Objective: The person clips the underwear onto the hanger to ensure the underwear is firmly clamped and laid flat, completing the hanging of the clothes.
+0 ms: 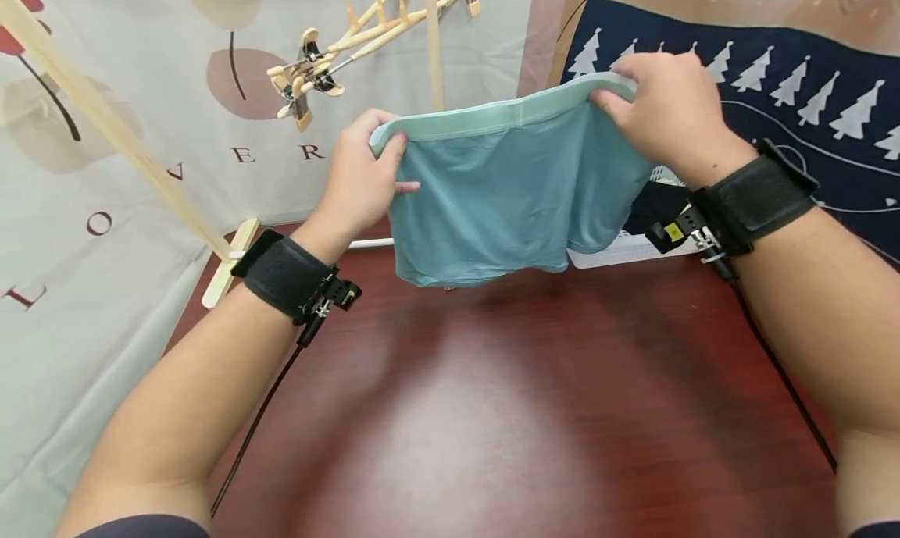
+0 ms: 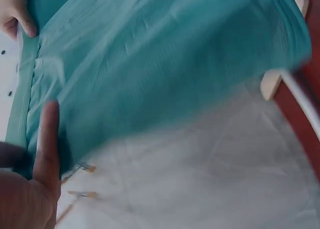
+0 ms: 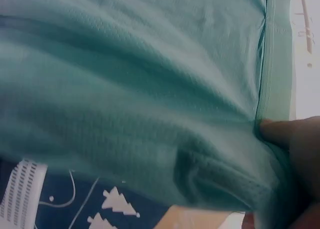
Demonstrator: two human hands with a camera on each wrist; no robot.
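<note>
Near: bare stretch of dark red bench point(image 1: 450, 413) toward the wearer's edge; black straps point(image 1: 762, 198) on both wrists. Left hand point(image 1: 360, 175) and right hand point(image 1: 671, 112) are raised above the far half of the bench. Each grip is clamped on one end of the waistband point(image 1: 492, 119) of the teal shorts point(image 1: 492, 202), thumb on the near side. One finger point(image 1: 409, 187) of the left hand stands out straight across the fabric.

Key relation (judged): the shorts hang below both grips, off the bench, with the waistband, their long axis, running from hand to hand and higher in the head view at the right. Clip hanger point(image 1: 387, 29) is above and left of them, nearer the left hand.

Farther: white basket point(image 1: 633, 251) near the far right corner; white rod point(image 1: 373, 244) along the far edge; wooden pole point(image 1: 116, 124) on the left. Behind: pale lettered cloth point(image 1: 141, 249) and navy cloth point(image 1: 759, 124) with white trees.

Hidden: fingers behind the waistband, rear face of the shorts, parts of basket and rod. Hanger top cut off. Left wrist view: hem blurred; right wrist view: grip dark, partly out of frame.
</note>
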